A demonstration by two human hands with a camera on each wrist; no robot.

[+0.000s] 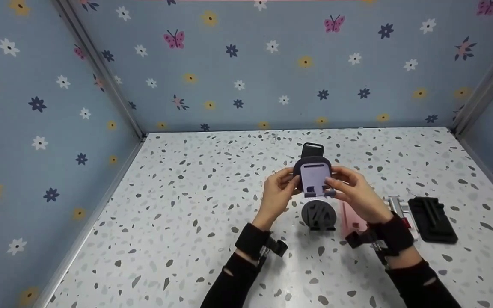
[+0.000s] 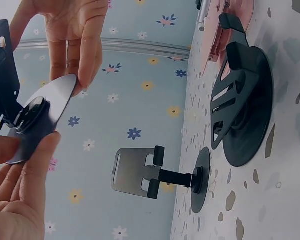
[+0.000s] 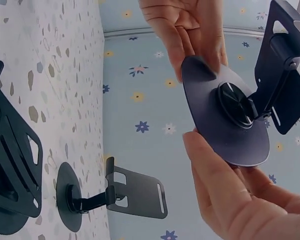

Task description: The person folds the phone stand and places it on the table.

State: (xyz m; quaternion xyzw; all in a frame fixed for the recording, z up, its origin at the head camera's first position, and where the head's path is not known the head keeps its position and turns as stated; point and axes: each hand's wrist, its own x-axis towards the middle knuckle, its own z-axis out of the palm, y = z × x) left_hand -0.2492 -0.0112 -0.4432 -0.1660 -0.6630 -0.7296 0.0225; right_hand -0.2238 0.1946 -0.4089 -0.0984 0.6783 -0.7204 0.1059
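Observation:
A purple phone stand (image 1: 315,174) with a round base is held up off the table between both hands. My left hand (image 1: 275,192) pinches one edge of its disc base (image 3: 217,125), thumb on one face and fingers on the other. On the opposite edge, the right hand (image 1: 360,194) grips in the same way. The wrist views show a hinged arm and cradle joined to the disc. A black phone stand (image 2: 135,172) stands upright behind the hands. Below them sits a dark grey phone stand (image 1: 318,214) with slots in its plate, low on its round base.
Right of the dark grey stand lies a pink stand (image 1: 351,218), partly hidden by the right hand. Beyond it are a silver-white stand (image 1: 395,203) and a black folded stand (image 1: 432,220). Patterned walls (image 1: 246,64) enclose the speckled tabletop (image 1: 178,205).

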